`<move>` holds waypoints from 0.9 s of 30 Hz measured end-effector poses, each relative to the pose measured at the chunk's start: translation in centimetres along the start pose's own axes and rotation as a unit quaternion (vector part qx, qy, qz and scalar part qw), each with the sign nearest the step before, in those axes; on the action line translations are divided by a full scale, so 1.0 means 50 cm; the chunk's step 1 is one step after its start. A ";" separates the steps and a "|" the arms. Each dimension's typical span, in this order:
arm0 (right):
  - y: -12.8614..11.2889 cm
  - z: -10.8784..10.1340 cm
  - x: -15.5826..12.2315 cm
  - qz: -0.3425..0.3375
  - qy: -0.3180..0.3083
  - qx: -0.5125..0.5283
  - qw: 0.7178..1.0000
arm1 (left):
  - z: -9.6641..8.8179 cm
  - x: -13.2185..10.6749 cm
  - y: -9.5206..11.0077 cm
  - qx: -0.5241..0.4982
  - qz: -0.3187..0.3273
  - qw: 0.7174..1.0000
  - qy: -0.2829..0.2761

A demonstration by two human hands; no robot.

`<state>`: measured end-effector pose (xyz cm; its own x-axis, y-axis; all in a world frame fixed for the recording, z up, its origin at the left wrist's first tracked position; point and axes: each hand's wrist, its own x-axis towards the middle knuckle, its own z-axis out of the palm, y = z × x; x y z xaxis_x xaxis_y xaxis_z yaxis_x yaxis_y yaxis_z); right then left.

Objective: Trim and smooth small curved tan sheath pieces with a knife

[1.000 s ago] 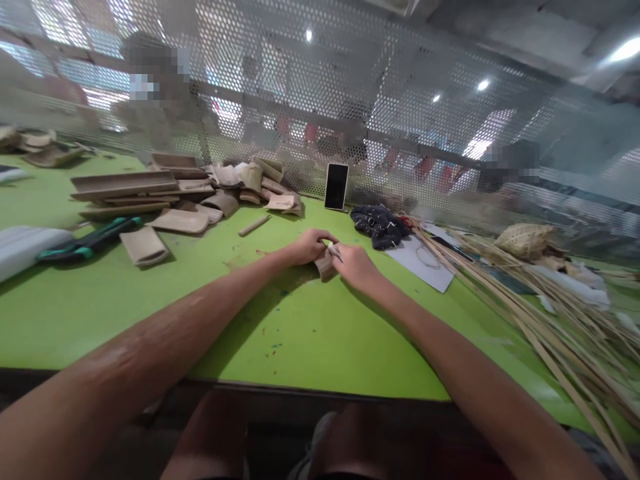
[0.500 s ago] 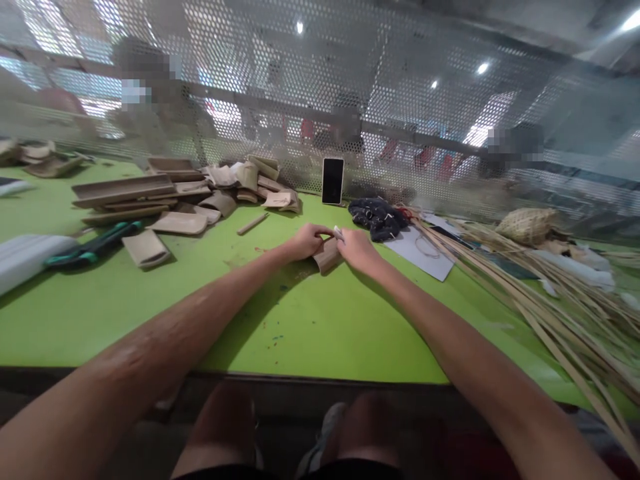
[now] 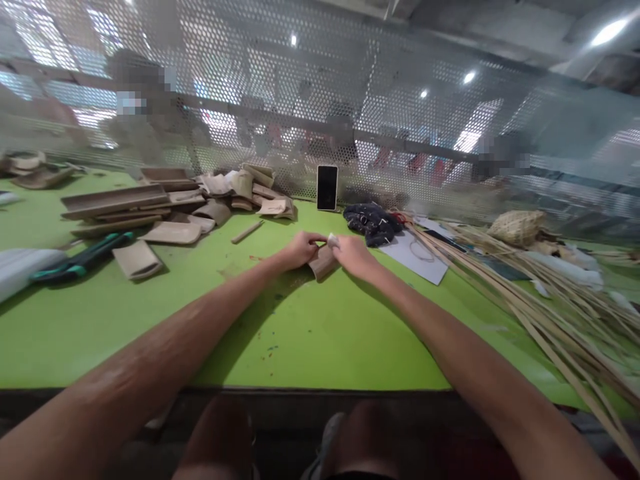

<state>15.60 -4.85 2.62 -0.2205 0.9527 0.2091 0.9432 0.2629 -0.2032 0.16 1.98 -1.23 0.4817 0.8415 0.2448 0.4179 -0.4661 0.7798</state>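
A short curved piece of bamboo (image 3: pixel 324 263) lies on the green table in front of me, with its rounded side up. My left hand (image 3: pixel 301 249) is closed on its left edge, thumb and fingers pressed against it. Over the far right part of the bamboo, my right hand (image 3: pixel 351 253) pinches a small whitish piece (image 3: pixel 333 239) between thumb and fingers. That piece touches or nearly touches the bamboo; its kind is too small to make out. The right hand covers part of the bamboo.
Left are piled bamboo pieces (image 3: pixel 115 200), a thin stick (image 3: pixel 247 231) and a black-and-green tool (image 3: pixel 83 259). A phone (image 3: pixel 327 188) stands upright by the perforated screen (image 3: pixel 280 100). Right are dark cloth (image 3: pixel 373 223), white paper (image 3: pixel 423 260), long bamboo strips (image 3: pixel 525 307) and a woven item (image 3: pixel 517 228).
My view has tilted up slightly, so the table sits lower in it. The whitish piece in my right hand has turned a little over the bamboo. My left hand keeps its hold.
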 end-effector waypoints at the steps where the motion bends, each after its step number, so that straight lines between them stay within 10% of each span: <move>1: 0.001 0.000 0.000 0.012 0.002 -0.007 1.000 | 0.000 0.001 -0.001 0.003 0.000 1.000 -0.001; 27: 0.047 0.021 0.005 -0.011 0.069 -0.011 0.997 | 0.010 0.010 -0.025 -0.046 0.014 0.999 -0.007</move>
<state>17.50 -3.81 1.20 -0.2056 0.9163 0.3437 0.9443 0.2780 -0.1763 0.22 2.85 -2.38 0.5025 0.8248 0.2594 0.3323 -0.4612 0.8227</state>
